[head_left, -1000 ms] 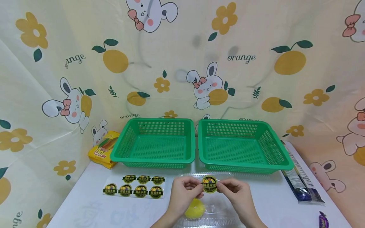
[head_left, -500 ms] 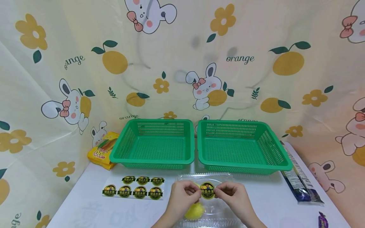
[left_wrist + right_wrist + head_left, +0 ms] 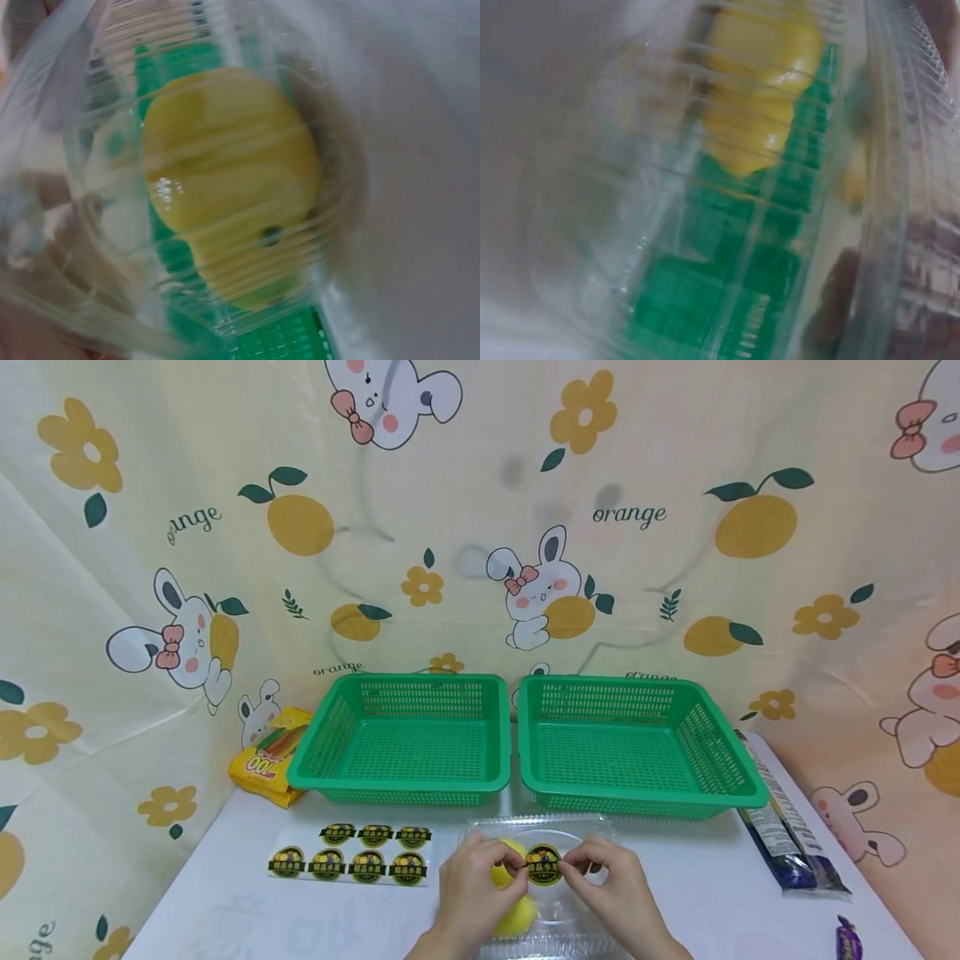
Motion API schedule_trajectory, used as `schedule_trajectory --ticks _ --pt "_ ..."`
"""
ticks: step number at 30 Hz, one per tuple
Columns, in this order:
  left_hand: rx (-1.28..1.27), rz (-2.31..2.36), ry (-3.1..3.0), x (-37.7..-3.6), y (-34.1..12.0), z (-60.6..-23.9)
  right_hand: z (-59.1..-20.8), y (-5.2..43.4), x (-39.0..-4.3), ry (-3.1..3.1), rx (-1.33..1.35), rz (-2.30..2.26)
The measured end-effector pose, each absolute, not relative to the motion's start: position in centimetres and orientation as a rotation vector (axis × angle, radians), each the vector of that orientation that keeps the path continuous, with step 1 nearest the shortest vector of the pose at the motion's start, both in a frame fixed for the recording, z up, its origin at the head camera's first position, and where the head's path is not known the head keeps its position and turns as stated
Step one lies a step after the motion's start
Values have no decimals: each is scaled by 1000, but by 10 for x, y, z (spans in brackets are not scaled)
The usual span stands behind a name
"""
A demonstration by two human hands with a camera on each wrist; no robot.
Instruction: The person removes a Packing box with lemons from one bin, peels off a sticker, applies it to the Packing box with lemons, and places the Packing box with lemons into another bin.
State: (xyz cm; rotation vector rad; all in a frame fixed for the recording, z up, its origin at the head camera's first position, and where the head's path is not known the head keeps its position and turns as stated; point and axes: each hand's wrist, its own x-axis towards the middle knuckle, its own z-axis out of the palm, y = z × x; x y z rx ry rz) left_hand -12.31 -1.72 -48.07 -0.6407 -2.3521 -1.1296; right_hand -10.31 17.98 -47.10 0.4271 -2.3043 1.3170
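A round black-and-gold sticker (image 3: 543, 864) with fruit pictures and lettering is stretched between both hands. My left hand (image 3: 476, 881) pinches its left edge with thumb and fingertips; my right hand (image 3: 613, 889) pinches the right edge. Directly below is a clear plastic clamshell box (image 3: 558, 914), which appears closed. Yellow fruit, probably lemons (image 3: 516, 917), shows inside the left part of the box. Through the ribbed plastic, the left wrist view shows the yellow fruit (image 3: 232, 157) blurred, and so does the right wrist view. Whether the sticker touches the lid, I cannot tell.
A sheet (image 3: 296, 835) of similar stickers lies left of the box. Two green baskets, left (image 3: 401, 795) and right (image 3: 645, 798), stand behind. A yellow snack bag (image 3: 270, 764) sits far left; dark long packets (image 3: 795, 860) and a purple-wrapped candy (image 3: 848, 939) lie right.
Both hands have lowered the sticker slightly and shifted it a little left over the box. More of the yellow fruit shows behind the left hand now.
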Motion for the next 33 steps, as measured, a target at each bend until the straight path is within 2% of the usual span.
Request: schedule_trajectory --ticks 17,33 --pt "-659 -1070 -2340 -128 -17 -487 -476 181 -106 -2291 516 976" --pt "-664 -901 -2421 -128 -16 -489 -477 179 -105 -2329 496 893"
